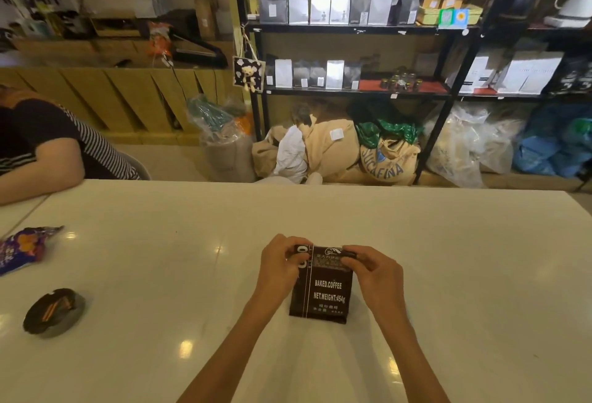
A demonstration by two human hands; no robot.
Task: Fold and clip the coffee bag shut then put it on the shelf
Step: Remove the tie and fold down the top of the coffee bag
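The coffee bag (320, 287) stands upright on the white table (160, 274), close to the near edge and a little toward the right side, with its printed face turned to the camera. Its top is bent over into a flat band, so the folding seems to be under way or nearly finished; how many turns the fold has, I cannot tell.

The left hand (282, 263) pinches the left end of this folded band, the fingers curled and pressed together on it. The right hand (371, 269) does the same at the right end, thumb and fingers closed on the band. No clip is visible on the bag or in either hand, and I see none on the table, so the clipping is, in my judgement, not yet done.

Farther out, a dark round dish (53, 311) lies near the left edge of the table, and a purple snack packet (22, 247) lies beyond it. Another person's arm (41, 165) rests at the far left corner.

Beyond the far edge stands the black shelf (352, 29) with rows of other bags. The coffee bag is well apart from it, so placing it there remains.
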